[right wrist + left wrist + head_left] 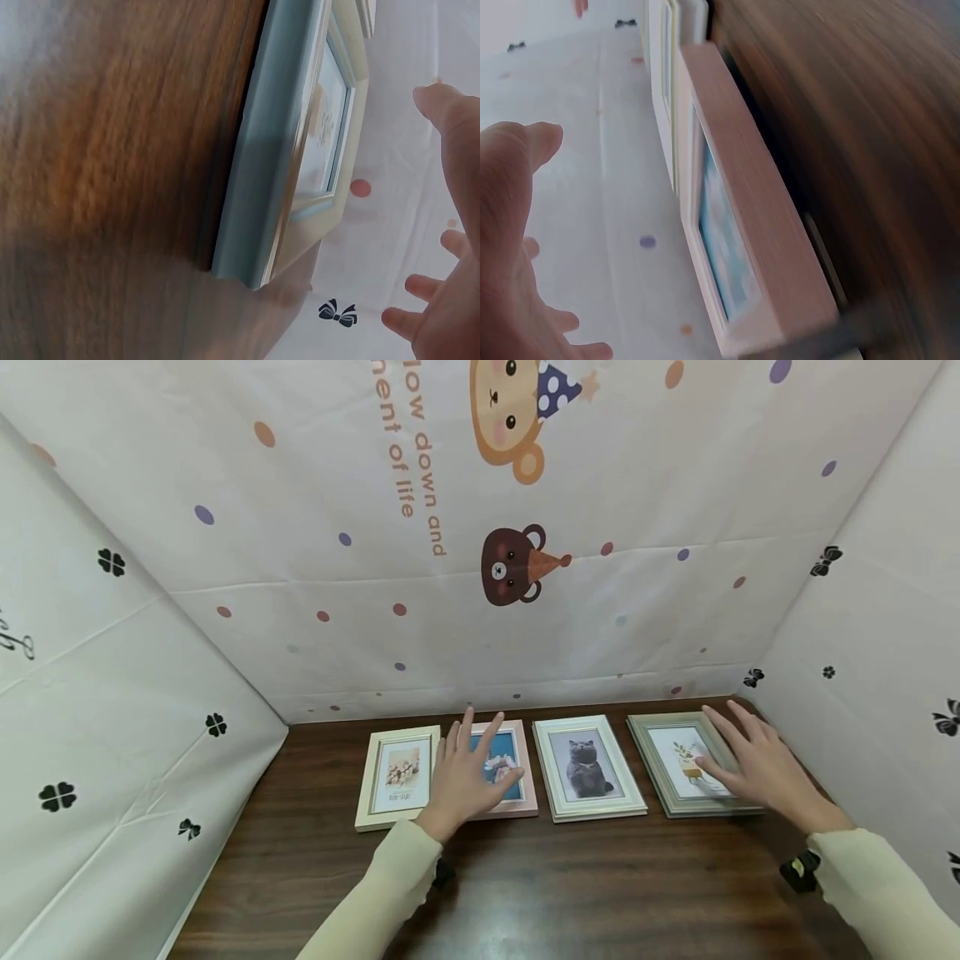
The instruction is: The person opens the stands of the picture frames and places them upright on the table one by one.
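My left hand (463,778) is spread over the pink picture frame (529,777), hiding part of its blue flower picture. In the left wrist view the fingers stand apart from that frame and hold nothing. Left of it lies a cream picture frame (402,777) with a bouquet picture, overlapped by the hand at its right edge. A white picture frame (590,770) with a grey cat lies between the two hands. Over the grey-green picture frame (675,764) with a potted plant hovers my right hand (765,767), fingers spread, covering its right side.
All the frames lie in a row on a dark wood table (570,893), near its back edge. A pale printed cloth wall (450,643) rises behind them. White cloth sides (135,760) stand to the left and right. Each wrist carries a small dark device (801,872).
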### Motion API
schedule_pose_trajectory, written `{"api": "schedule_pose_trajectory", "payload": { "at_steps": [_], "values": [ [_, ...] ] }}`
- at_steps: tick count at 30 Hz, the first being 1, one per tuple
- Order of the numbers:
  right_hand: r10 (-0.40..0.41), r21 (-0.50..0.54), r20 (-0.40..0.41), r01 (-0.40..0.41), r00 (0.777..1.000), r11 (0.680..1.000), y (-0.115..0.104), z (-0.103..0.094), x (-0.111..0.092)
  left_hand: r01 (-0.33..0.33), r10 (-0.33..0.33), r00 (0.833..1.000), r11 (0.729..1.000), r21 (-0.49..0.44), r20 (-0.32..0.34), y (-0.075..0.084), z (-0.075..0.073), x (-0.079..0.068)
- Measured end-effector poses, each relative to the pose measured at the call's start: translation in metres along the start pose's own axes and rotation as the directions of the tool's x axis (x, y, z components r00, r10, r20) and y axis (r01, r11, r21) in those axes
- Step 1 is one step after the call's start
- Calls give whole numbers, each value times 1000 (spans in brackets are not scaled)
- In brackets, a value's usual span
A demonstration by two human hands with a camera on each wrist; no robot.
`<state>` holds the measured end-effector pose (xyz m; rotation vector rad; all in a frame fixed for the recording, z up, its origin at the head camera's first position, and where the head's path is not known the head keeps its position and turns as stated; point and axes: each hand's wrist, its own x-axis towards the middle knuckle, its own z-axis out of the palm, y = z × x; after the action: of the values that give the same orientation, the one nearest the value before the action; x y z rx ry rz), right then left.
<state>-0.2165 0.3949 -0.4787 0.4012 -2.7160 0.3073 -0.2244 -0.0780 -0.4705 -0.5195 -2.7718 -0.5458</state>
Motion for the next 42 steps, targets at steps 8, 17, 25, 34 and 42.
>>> {"api": "schedule_pose_trajectory", "payload": {
  "at_steps": [8,17,25,34,42],
  "values": [
    [55,33,99,-58,994,998,10,-1,8,-49,50,997,999,-24,58,38,18,22],
    [105,58,222,-121,969,991,13,-5,18,-72,77,986,997,-36,151,83,33,42],
    [157,57,315,-184,936,981,21,-3,22,-68,93,964,992,-108,248,115,50,57],
    [210,63,371,-250,905,966,18,-2,31,-16,71,952,983,-183,298,151,64,72],
    [256,27,402,-291,879,956,22,-5,35,96,13,928,957,-273,372,180,73,81]
  ]
}}
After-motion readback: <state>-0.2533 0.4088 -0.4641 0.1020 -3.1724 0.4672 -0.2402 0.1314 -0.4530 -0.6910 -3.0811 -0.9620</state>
